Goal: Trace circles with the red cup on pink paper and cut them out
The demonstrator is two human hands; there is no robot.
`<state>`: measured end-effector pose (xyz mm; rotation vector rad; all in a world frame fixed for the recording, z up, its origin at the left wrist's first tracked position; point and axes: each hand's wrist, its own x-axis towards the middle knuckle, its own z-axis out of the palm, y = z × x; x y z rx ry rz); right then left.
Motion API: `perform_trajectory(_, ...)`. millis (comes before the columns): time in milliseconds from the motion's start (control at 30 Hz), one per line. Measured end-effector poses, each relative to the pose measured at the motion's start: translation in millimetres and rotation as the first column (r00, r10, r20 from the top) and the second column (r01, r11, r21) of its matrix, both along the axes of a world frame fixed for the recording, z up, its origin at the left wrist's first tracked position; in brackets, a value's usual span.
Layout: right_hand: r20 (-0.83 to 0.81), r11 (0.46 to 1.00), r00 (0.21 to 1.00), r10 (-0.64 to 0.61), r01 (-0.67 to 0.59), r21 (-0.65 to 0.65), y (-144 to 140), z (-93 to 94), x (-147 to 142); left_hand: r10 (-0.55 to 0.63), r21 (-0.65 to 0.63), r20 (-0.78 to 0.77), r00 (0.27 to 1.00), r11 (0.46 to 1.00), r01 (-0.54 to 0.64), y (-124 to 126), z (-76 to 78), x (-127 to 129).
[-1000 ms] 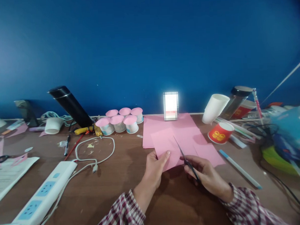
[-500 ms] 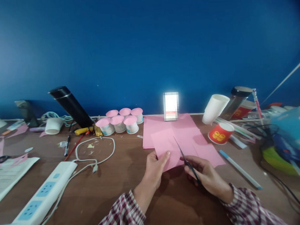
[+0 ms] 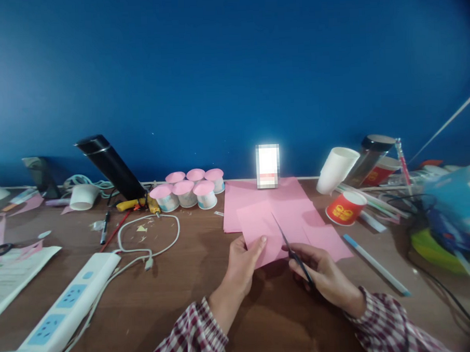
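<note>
A blue wall (image 3: 231, 83) fills the far side, and a brown table (image 3: 178, 308) spreads from it to the near edge. Pink sheets (image 3: 245, 193) lie overlapping at the far middle of the table, reaching out to the right. A white power strip (image 3: 57, 305) with pale blue sockets runs slantwise at the near left. A black cylinder (image 3: 110, 163) leans at the far left, its lower end among yellow-handled items.

The upper pink sheet (image 3: 256, 219) lies over the others at the middle, its near edge in the left hand (image 3: 241, 269): the thumb presses on top, with the fingers hidden beneath. The right hand (image 3: 320, 271), just to the right, is closed around the handles of the dark scissors (image 3: 297, 260). Their blade points far and left, lying across the pink paper; whether the two blades are together or apart cannot be told.

A tilted white cup (image 3: 334, 172) stands at the far right, with a red cup (image 3: 340, 210) nearer and upright. Six small pink-topped cups (image 3: 187, 194) stand in two rows left of the pink sheets. A pale stick (image 3: 375, 263) with blue ends lies right of the right hand. Smallest is a pale yellow scrap (image 3: 142, 228), inside a white cable's loop (image 3: 179, 230) on the left.
</note>
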<state>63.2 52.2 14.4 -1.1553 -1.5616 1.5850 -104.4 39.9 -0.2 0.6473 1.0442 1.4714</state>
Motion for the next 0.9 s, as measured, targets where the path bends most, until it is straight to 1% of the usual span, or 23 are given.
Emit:
perform_trajectory(267,0.005,1.000,1.000,-0.001,0.001,0.004,0.2,-2.4,1.3,0.011,-0.009,0.003,1.000,1.000,-0.011,0.5,-0.1,0.3)
perform_trajectory(533,0.001,1.000,1.000,-0.010,0.010,0.006,-0.7,2.4,-0.7,0.013,-0.006,0.016,1.000,1.000,-0.013,-0.1,2.3,0.4)
perform_trajectory(900,0.007,1.000,1.000,-0.015,0.015,0.003,-1.0,1.1,-0.6,0.011,0.010,-0.005,1.000,1.000,-0.011,0.2,-1.4,0.1)
